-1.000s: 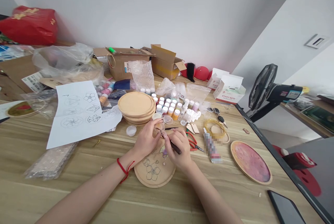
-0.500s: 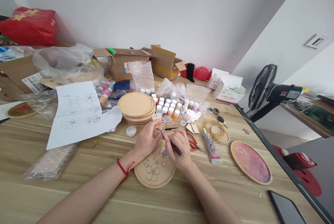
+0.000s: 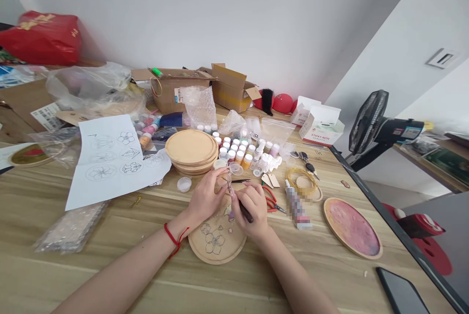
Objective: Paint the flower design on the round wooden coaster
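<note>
My left hand (image 3: pixel 207 198), with a red string bracelet at the wrist, is closed on a small clear plastic cup (image 3: pixel 222 180). A slim tool with a dark handle (image 3: pixel 245 212) is gripped in my right hand (image 3: pixel 253 207), its thin tip at the cup; the exact kind of tip is too small to tell. Below both hands lies a round wooden plate (image 3: pixel 201 254) with flower outlines and a purple patch, its far part hidden by my hands.
Paint bottles (image 3: pixel 240 154) and stacked wooden plates (image 3: pixel 190 146) stand beyond my hands. Sketched paper (image 3: pixel 106 177) lies left. On the right are red-handled pliers (image 3: pixel 270 200), a tube (image 3: pixel 296 209), coiled wire (image 3: pixel 300 182), a pink-painted plate (image 3: pixel 351 226) and a phone (image 3: pixel 401 289).
The tool has tilted slightly in my right hand, its handle end shifting a little down and left and its tip moving at the cup. My left hand stays in place.
</note>
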{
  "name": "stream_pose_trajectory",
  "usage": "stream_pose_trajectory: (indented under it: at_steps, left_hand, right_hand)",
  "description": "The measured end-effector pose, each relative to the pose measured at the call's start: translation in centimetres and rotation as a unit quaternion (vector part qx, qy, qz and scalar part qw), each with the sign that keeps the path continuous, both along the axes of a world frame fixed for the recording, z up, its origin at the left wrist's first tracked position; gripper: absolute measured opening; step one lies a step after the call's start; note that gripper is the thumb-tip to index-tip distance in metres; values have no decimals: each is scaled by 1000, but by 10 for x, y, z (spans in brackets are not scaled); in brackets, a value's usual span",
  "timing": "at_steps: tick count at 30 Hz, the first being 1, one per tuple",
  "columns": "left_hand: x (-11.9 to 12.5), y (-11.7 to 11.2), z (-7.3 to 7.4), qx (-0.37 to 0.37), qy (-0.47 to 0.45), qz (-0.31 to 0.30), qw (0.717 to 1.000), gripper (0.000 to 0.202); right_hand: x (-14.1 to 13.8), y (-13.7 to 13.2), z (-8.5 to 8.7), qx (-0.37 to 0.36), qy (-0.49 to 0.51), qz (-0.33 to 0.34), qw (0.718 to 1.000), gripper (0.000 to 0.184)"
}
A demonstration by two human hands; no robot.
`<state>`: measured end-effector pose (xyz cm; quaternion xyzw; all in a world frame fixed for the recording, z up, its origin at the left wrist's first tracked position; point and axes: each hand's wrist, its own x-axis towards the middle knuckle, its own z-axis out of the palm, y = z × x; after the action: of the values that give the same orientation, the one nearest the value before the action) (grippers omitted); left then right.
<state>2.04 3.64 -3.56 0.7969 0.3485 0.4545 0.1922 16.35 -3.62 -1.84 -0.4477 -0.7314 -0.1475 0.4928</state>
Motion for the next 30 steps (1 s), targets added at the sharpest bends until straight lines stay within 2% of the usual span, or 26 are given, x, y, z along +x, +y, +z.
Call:
stream_pose_trajectory:
  at_steps: [2, 6, 9, 13, 17, 21, 25, 30]
  left_hand:
    - [0, 0, 0, 4, 0, -1, 1000, 36]
    - [0, 0, 0, 5, -5, 4, 1000, 37]
    - [0, 0, 0, 7, -4, 1, 1000, 36]
    - [0, 0, 0, 0, -8, 2, 1000, 37]
    - [0, 0, -1, 0, -7, 0, 1000, 37]
    - [1, 0, 0, -2, -13, 1, 1000, 38]
    - [1, 0, 0, -4, -18, 0, 1000, 38]
    - [1, 0, 0, -37, -26, 3, 999, 43]
  right_hand:
    - [0, 0, 0, 5, -12, -14, 1000, 14]
    - [-1, -1, 1, 3, -20, 2, 1000, 13]
    - [0, -1, 0, 11, -19, -17, 1000, 14]
    - [0, 0, -2, 13, -22, 0, 1000, 13]
    - [-1, 0, -2, 11, -14, -26, 1000, 14]
    - [-1, 1, -3, 4, -2, 12, 1000, 13]
    - [-1, 0, -3, 1, 16, -14, 1000, 12]
    - [-1, 0, -2, -35, 33, 32, 998, 13]
